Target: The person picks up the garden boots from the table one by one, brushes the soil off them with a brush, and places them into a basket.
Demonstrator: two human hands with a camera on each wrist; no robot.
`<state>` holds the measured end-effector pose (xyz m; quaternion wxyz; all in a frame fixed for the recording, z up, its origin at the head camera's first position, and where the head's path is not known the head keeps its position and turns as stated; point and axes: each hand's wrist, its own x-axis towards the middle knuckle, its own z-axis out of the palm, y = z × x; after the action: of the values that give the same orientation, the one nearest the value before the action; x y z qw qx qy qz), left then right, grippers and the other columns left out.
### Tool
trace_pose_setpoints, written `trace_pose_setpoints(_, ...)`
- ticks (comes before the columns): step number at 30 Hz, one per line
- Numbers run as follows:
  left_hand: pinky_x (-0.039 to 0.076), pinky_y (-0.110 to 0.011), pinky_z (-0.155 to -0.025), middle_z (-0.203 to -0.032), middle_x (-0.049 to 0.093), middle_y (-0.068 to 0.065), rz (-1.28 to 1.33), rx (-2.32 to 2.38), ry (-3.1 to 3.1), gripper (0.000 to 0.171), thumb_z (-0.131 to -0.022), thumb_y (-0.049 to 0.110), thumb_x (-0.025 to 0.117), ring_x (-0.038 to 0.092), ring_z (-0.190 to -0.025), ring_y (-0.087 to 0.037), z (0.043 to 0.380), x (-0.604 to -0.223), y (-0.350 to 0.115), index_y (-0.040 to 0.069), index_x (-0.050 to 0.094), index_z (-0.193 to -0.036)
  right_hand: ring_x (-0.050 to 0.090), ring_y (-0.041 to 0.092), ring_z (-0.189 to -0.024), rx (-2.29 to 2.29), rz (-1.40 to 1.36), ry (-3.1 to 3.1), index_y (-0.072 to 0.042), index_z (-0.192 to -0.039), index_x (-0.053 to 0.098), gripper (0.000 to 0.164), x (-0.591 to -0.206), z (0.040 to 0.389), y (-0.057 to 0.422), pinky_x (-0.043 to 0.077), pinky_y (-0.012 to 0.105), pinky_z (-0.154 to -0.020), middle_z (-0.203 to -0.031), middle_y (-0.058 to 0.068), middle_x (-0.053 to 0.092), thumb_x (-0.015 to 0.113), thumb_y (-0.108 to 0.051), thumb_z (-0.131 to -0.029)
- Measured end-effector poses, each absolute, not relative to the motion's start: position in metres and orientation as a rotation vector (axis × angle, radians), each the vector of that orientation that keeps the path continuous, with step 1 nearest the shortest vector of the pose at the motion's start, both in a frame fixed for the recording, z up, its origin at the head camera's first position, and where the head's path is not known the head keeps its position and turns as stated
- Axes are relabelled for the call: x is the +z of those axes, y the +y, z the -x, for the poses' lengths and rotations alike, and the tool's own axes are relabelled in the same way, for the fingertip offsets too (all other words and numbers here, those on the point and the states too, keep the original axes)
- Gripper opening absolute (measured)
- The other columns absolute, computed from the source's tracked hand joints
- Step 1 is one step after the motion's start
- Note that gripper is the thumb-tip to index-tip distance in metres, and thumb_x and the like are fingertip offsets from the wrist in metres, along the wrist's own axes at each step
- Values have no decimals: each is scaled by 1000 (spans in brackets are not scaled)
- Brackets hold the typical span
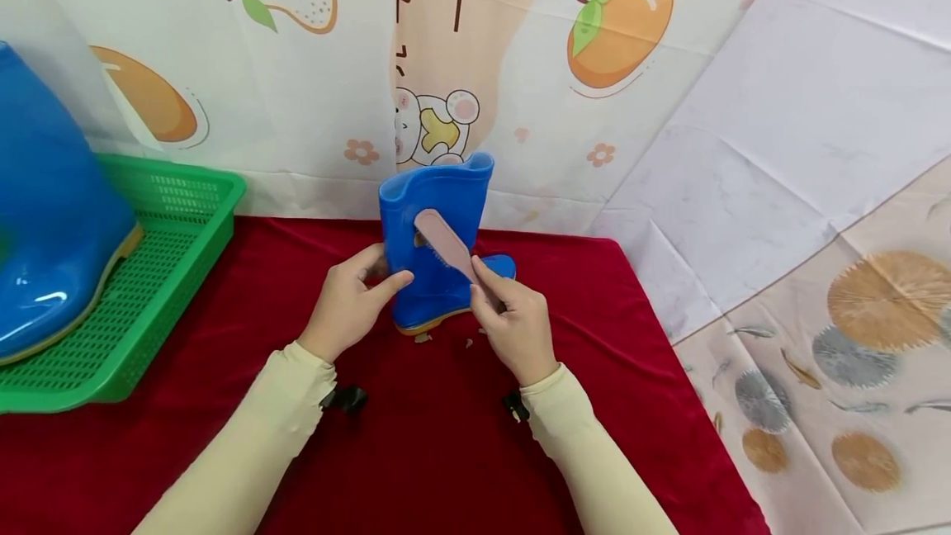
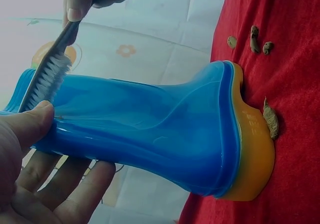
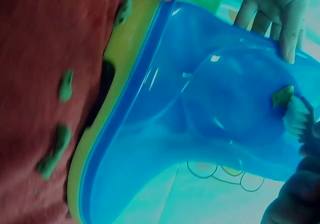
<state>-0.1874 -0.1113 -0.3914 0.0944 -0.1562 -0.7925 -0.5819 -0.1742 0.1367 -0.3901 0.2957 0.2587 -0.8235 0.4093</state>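
A blue rain boot (image 1: 427,291) with a yellow sole stands upright on the red cloth, its toe pointing right. The left hand (image 1: 345,300) holds its shaft from the left, thumb on the near face and fingers behind. In the right hand (image 1: 520,324) is a pink-backed brush (image 1: 448,243), gripped by the handle and slanting across the shaft. Its white bristles (image 2: 47,81) face the boot in the left wrist view. Beside the bristles, a small lump of dirt (image 3: 283,96) sticks to the shaft in the right wrist view.
Several brownish dirt pieces (image 2: 254,39) lie on the red cloth (image 1: 594,312) around the sole. At the left, a green plastic basket (image 1: 232,192) holds another blue boot (image 1: 52,188). A fruit-printed curtain (image 1: 513,48) hangs behind the table.
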Motion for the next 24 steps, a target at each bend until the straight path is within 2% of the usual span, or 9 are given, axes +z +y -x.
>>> trace_pose_setpoints(6,54,-55,-100,-131,70,-13,440,-1724,-2371,50,-101,26,69,69,-117,-34,188,-391,-115,12,56,-147,47,6,-52,1117,-635,-2300,-15,-132,71,36,-386,169,133,42,22,-46,-75,-2,74,72,-14,-96)
trace_pose_setpoints(13,55,-55,-99,-130,70,-14,437,-1717,-2365,51,-101,26,69,69,-115,-34,188,-393,-115,11,55,-148,42,6,-46,1124,-635,-2416,-17,-130,73,34,-380,167,145,36,25,-41,-62,-8,65,71,-12,-96)
trace_pose_setpoints(19,55,-55,-98,-129,70,-14,425,-1702,-2363,49,-101,27,69,70,-114,-33,189,-393,-116,11,56,-146,40,5,-45,1103,-667,-2441,-16,-126,75,33,-374,167,152,32,24,-40,-70,-7,72,71,-9,-94)
trace_pose_setpoints(24,54,-56,-99,-130,70,-14,419,-1699,-2368,51,-101,27,69,69,-116,-34,189,-393,-115,11,55,-147,48,6,-50,1159,-663,-2369,-13,-125,76,33,-373,170,153,44,22,-48,-77,-1,76,71,-6,-93)
